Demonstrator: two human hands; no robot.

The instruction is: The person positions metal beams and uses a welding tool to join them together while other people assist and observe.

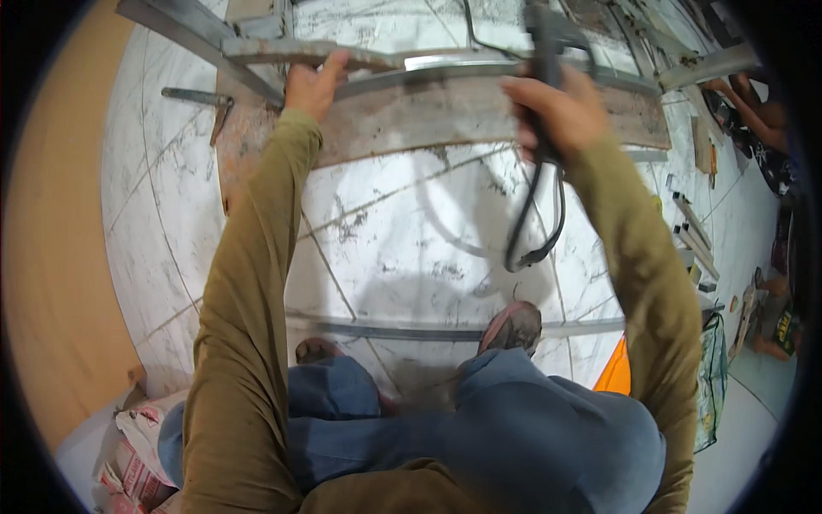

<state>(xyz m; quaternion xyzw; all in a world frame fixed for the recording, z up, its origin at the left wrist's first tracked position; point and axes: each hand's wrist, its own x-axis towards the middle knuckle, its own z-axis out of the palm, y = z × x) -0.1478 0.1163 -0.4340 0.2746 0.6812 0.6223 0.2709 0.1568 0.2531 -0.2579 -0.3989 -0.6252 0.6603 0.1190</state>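
Note:
My left hand (312, 87) is closed at a rusty, pale flat bar (368, 60) on the metal frame (193, 34), its thumb lying along the edge and the other fingers partly hidden. My right hand (567, 107) grips a black corded power tool (545, 51), held upright over the frame's right half. Motion blurs the tool, so its exact kind is unclear. Its black cord (516, 236) hangs below the hand in a loop. Beneath the frame lies a worn, brownish board (411, 120). Between the bar and the tool runs a shiny metal strip (462, 60).
A metal clamp-like piece (197, 97) lies left of the frame. Across the tiles by my feet runs a long metal bar (411, 331). Several short square tubes (695, 244) lie at right, near another person's arm (758, 111). Printed bags (137, 463) sit at lower left.

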